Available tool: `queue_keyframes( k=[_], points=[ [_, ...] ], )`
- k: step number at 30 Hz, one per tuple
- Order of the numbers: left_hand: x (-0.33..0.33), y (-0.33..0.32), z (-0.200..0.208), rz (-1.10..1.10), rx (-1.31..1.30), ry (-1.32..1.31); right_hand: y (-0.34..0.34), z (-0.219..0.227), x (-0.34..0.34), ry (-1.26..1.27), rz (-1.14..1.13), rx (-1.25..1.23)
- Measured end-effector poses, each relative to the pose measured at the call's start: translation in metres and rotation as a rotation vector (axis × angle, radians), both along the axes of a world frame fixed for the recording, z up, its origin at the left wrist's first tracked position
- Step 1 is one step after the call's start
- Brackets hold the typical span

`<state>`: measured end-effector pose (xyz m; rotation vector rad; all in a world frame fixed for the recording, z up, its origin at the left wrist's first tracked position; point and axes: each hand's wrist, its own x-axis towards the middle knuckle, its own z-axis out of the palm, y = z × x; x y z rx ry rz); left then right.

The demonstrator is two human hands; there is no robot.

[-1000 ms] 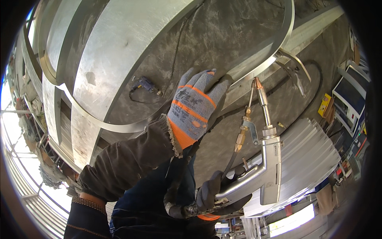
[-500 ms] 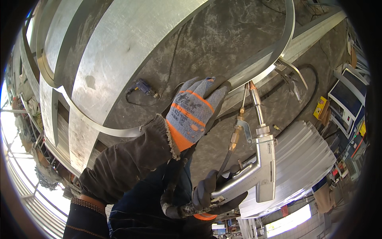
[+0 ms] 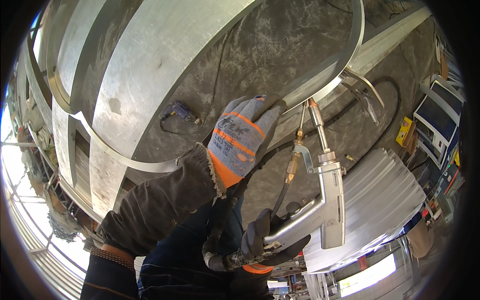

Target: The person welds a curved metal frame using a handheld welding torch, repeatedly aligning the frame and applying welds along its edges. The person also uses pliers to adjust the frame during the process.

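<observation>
My left hand (image 3: 245, 135), in a grey glove with orange stripes, reaches up, and its fingertips curl over the edge of a thin curved metal band (image 3: 345, 65). My right hand (image 3: 260, 240), in a black glove, grips the handle of a silver hand-held welding gun (image 3: 327, 200). The gun points upward, and its copper nozzle tip (image 3: 311, 102) sits at the band just right of my left fingertips. A thin wire feed tube with brass fittings (image 3: 295, 155) runs beside the nozzle.
A large curved sheet-metal shell (image 3: 150, 65) fills the upper left. A blue power drill (image 3: 177, 110) lies on the concrete floor below. A stack of metal sheets (image 3: 385, 195) sits at right, with a black hose (image 3: 392, 95), a yellow box (image 3: 404, 131) and a screened machine (image 3: 437, 117).
The gun's nozzle has shifted slightly left, closer to my left fingertips. My left hand stays on the band.
</observation>
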<state>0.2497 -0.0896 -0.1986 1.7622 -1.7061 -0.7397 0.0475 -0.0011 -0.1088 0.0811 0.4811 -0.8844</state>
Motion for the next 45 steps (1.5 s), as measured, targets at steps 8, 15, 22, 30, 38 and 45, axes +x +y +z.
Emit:
queue_keyframes(
  k=[8,15,22,30,38,45],
  points=[
    [-0.003,0.001,-0.01,0.024,-0.016,0.008,0.008,0.009,-0.001,0.086,-0.062,0.115],
    [-0.007,-0.002,-0.004,0.079,-0.005,-0.004,0.002,0.014,0.0,0.05,-0.06,0.136],
    [0.0,-0.011,0.006,0.041,0.088,-0.152,0.01,0.025,-0.002,-0.033,-0.099,0.308],
    [0.006,-0.009,0.006,-0.072,0.049,-0.209,0.012,0.023,-0.005,0.175,-0.012,0.182],
    [0.011,-0.01,0.005,-0.111,0.063,-0.161,0.012,0.015,-0.006,0.124,0.0,0.109],
    [0.013,-0.015,0.012,-0.148,0.076,-0.222,0.012,0.016,-0.001,0.073,-0.035,0.125]
  ],
)
